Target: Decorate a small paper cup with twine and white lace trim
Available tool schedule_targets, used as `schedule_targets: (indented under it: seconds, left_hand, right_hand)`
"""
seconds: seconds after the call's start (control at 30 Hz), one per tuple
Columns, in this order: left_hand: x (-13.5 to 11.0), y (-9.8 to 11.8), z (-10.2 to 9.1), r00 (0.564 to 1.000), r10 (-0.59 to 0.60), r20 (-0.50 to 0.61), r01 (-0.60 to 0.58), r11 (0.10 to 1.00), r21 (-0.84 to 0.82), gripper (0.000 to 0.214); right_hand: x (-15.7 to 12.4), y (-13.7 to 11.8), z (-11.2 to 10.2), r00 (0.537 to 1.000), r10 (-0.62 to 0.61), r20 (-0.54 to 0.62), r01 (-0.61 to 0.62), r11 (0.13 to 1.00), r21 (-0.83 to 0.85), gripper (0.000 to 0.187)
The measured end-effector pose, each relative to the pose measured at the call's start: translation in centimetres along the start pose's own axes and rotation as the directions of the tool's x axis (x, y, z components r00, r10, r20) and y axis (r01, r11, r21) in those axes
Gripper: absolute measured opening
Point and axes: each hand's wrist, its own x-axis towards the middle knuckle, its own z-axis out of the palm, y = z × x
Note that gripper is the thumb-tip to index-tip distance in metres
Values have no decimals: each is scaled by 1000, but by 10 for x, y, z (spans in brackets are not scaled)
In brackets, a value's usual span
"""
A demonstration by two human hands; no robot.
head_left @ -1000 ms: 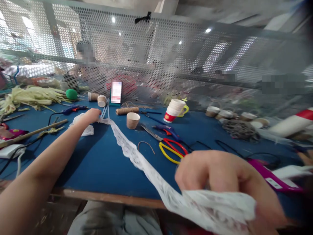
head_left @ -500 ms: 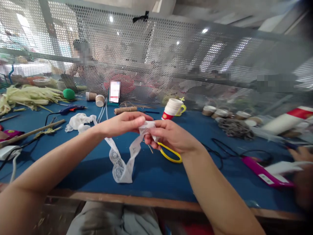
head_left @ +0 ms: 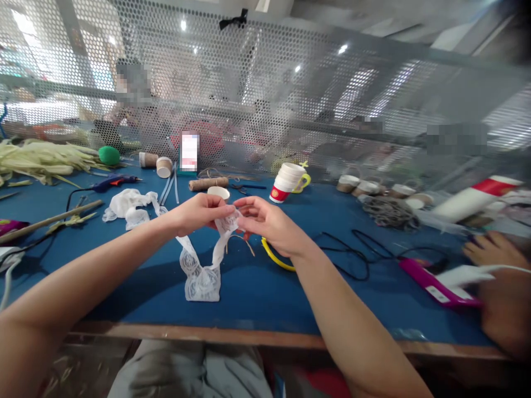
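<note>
A strip of white lace ribbon [head_left: 201, 276] hangs in a loop over the blue table [head_left: 124, 265]; its folded bottom rests on the table. My left hand [head_left: 199, 213] pinches one side of the loop at the top, and my right hand [head_left: 265, 221] pinches the other side, fingertips almost touching. The ribbon's far end trails left to a loose heap of lace [head_left: 126, 204]. Behind my right hand lie yellow-handled scissors [head_left: 276, 257], partly hidden.
A paper cup [head_left: 218, 192], a twine spool [head_left: 208, 183], a blue glue gun [head_left: 110, 181], a stack of cups [head_left: 286, 185], black cables [head_left: 352, 254] and a pink tool [head_left: 431, 279] lie about. Another person's hands [head_left: 493, 260] work at the right. A perforated metal screen [head_left: 265, 99] backs the table.
My hands, one far out left and one close to me with the lace stretched between, have come together at the middle. The lace now hangs folded in a loop.
</note>
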Motion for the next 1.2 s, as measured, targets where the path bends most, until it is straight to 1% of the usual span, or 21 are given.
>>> schedule_targets:
  seconds: [0.07,0.1,0.17,0.23,0.27,0.33,0.4,0.43,0.53,0.57,0.7,0.77,0.83,0.87,0.93,0.97,1.0,1.07,1.13,1.2]
  left_hand:
    - [-1,-1,0,999,-30,37,32,999,-40,26]
    - [-2,0,-1,998,-28,61,31,998,-48,27]
    - [-4,1,-2,996,3,92,-1,1000,-21,24]
    - [-6,3,-3,993,67,100,-75,994,80,22]
    - [-6,4,-3,990,106,97,-120,982,148,27]
    - [-6,4,-4,980,186,71,-199,940,279,37]
    - [-5,3,-4,970,244,19,-234,902,363,35]
    - [-4,3,-5,968,249,-7,-227,893,388,31]
    - [-3,3,-9,982,185,-36,-155,903,400,14]
    - [-2,3,-10,987,156,-40,-129,914,385,13]
    - [-3,5,-13,997,61,-55,-47,972,231,26]
    - [-3,5,-12,999,29,-41,-22,989,146,28]
    - [-3,5,-10,999,4,-33,-2,996,89,29]
    - [-3,5,-9,999,-11,-30,14,997,75,29]
    - [-4,4,-7,999,-53,-2,53,996,73,29]
    - [-4,3,-6,997,-73,23,71,994,86,29]
    - [-4,3,-6,995,-90,52,85,991,103,30]
    - [-4,1,-8,988,-101,114,87,989,121,32]
    - [-4,0,-10,985,-53,166,35,993,110,33]
    - [-5,-1,-11,977,46,209,-70,992,108,40]
  right_hand:
    - [0,0,1,997,3,-72,-2,1000,10,28]
    - [1,0,1,995,18,-97,-12,998,62,24]
    - [3,-1,-1,993,71,-97,-48,973,225,20]
    - [4,-1,-4,991,119,-68,-85,924,373,17]
    - [5,-2,-5,989,136,-53,-102,903,417,16]
    - [5,-2,-6,988,154,-22,-128,886,446,19]
    - [4,-2,-4,991,130,-13,-114,907,407,27]
    - [4,-2,-3,994,107,-22,-92,927,365,30]
    - [2,-2,-1,996,49,-68,-33,975,220,32]
    - [2,-2,-1,997,47,-65,-34,982,184,33]
    - [0,-2,0,999,32,-18,-31,999,38,41]
    - [0,0,1,999,-2,-49,-2,997,-75,45]
    - [1,3,3,994,-62,-92,44,982,-185,50]
    - [2,5,4,989,-101,-108,75,972,-224,48]
    - [3,7,6,979,-163,-122,126,957,-263,31]
    - [3,7,6,978,-166,-124,131,959,-252,22]
    - [4,7,6,982,-145,-125,116,971,-211,18]
    - [4,5,4,992,-40,-124,34,998,-51,20]
    - [4,1,0,988,72,-140,-49,986,157,20]
    - [5,-3,-5,974,127,-189,-62,946,318,19]
